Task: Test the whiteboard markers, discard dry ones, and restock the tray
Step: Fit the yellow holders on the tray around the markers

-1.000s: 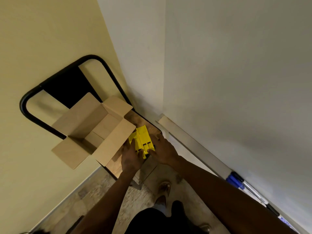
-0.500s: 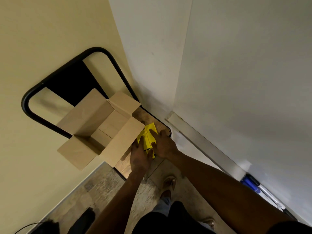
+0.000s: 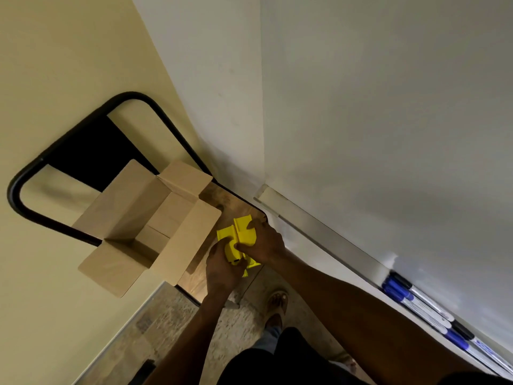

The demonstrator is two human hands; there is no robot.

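Note:
A small yellow carton (image 3: 239, 238) with its flaps open sits on a wooden chair seat (image 3: 225, 204), held between both hands. My left hand (image 3: 222, 269) grips its near end from below. My right hand (image 3: 263, 241) curls over its right side, thumb on the top flap. Several whiteboard markers (image 3: 416, 302) with blue and black caps lie in the aluminium tray (image 3: 327, 240) under the whiteboard (image 3: 388, 120) at the right. What the yellow carton contains is hidden.
An open cardboard box (image 3: 144, 223) stands on the chair left of the yellow carton. The chair's black tubular back (image 3: 83, 126) leans near the yellow wall. My feet (image 3: 276, 304) stand on the speckled floor below.
Both hands shifted slightly on the yellow carton and its flaps have opened wider. The camera drifted, bringing more markers in the tray into view.

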